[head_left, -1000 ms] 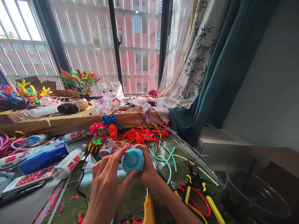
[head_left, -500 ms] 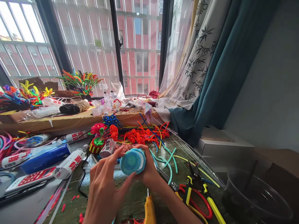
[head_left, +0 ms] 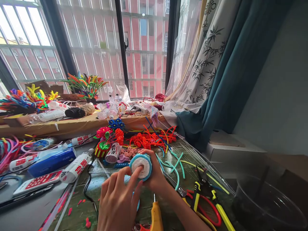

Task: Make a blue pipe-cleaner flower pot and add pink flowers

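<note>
My right hand (head_left: 155, 179) is wrapped round a small round cup (head_left: 141, 166) bound in light blue pipe cleaner, its open end showing white stuffing. My left hand (head_left: 119, 200) is in front of it, thumb tip pressed on the white stuffing, the other fingers curled. A sliver of a blue disc (head_left: 138, 204) shows under the left palm. Both hands hover low over the green table (head_left: 101, 179).
A yellow glue gun (head_left: 156, 218) lies below my wrists. Yellow-handled pliers (head_left: 204, 189) and red-handled scissors (head_left: 209, 211) lie to the right, a clear plastic bowl (head_left: 269, 205) beyond. Glue bottles (head_left: 77, 165) lie left. Orange pipe-cleaner flowers (head_left: 149, 139) and teal stems (head_left: 173, 163) lie behind.
The blue disc that covered the cup's end has come away, and white stuffing now shows. My left hand has dropped lower with its thumb on the stuffing. The view shifted slightly.
</note>
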`<state>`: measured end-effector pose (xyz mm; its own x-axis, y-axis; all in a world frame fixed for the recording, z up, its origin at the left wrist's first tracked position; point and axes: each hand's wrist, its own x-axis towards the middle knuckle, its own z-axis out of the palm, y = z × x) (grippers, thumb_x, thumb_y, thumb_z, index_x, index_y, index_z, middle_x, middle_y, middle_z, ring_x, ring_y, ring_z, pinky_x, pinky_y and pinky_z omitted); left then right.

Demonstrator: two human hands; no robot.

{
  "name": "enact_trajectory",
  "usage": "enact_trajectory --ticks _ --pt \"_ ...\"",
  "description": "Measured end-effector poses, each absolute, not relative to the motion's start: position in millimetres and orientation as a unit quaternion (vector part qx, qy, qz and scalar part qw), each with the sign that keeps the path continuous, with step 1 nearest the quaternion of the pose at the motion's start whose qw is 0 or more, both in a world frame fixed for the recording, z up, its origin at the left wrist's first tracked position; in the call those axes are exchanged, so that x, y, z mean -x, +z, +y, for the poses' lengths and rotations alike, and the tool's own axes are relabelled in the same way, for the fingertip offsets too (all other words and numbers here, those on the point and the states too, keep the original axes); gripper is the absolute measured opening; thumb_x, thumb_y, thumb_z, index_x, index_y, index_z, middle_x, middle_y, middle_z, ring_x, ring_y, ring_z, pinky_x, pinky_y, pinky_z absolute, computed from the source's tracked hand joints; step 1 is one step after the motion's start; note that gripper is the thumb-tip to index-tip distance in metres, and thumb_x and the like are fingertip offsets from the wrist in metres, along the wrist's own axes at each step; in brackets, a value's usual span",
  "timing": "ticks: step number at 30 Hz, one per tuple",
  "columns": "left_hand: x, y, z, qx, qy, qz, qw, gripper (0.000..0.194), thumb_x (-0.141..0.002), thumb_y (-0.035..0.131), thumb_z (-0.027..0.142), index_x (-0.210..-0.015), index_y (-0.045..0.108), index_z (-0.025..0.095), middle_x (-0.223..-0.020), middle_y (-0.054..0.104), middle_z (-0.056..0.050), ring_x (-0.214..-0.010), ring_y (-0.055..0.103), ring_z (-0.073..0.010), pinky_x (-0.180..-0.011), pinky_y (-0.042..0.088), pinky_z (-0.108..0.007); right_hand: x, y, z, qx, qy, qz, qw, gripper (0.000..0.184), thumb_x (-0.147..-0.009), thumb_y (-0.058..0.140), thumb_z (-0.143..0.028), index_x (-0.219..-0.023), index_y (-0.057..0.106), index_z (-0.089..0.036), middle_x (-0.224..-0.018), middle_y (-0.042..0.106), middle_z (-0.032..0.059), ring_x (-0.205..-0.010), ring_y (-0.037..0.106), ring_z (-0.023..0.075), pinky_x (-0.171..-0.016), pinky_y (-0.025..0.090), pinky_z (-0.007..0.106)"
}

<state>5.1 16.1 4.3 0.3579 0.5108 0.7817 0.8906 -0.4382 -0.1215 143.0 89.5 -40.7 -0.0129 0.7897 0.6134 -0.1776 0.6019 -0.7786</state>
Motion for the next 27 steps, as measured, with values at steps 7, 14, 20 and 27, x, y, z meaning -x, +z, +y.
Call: enact_trajectory --ticks 7,14,20,27 --pt "-19.8 11.2 19.5 0.765 -0.276 -0.496 0.305 0.021 -0.093 0.054 0.020 -0.110 0.065 0.021 -0.096 0.060 -0.007 -0.086 0.056 -0.0247 -0.077 0.038 -0.040 -146.4 -28.7 83.4 0.197 0.362 -0.636 0.652 0.061 -0.057 0.073 -0.017 -0.113 0.050 -0.028 -0.106 0.060 0.0011 -0.090 0.061 0.0207 -0.079 0.050 0.032" --pt "-23.2 17.0 17.4 0.760 -0.239 -0.527 0.297 0.019 -0.095 0.052 0.021 -0.108 0.065 0.024 -0.092 0.060 -0.004 -0.085 0.056 -0.0243 -0.076 0.037 -0.040 -144.9 -31.2 84.3 0.205 0.340 -0.638 0.660 0.059 -0.061 0.079 -0.024 -0.112 0.049 -0.029 -0.109 0.060 0.0024 -0.097 0.061 0.0233 -0.083 0.051 0.034" --pt "-21.3 11.4 21.5 0.774 -0.252 -0.491 0.312 0.012 -0.092 0.054 0.021 -0.097 0.065 0.023 -0.085 0.059 -0.003 -0.080 0.054 -0.0248 -0.072 0.033 -0.039 -144.6 -35.5 86.5 0.202 0.330 -0.636 0.667 0.059 -0.060 0.076 -0.020 -0.112 0.051 -0.029 -0.115 0.059 0.0033 -0.101 0.060 0.0239 -0.087 0.050 0.035" --pt "-20.5 14.2 21.2 0.776 -0.262 -0.481 0.313 0.014 -0.092 0.055 0.019 -0.100 0.066 0.022 -0.085 0.061 -0.004 -0.080 0.054 -0.0248 -0.073 0.033 -0.039 -145.9 -36.2 86.4 0.213 0.330 -0.646 0.655 0.059 -0.060 0.073 -0.017 -0.114 0.051 -0.028 -0.117 0.058 0.0038 -0.102 0.060 0.0230 -0.088 0.049 0.034"
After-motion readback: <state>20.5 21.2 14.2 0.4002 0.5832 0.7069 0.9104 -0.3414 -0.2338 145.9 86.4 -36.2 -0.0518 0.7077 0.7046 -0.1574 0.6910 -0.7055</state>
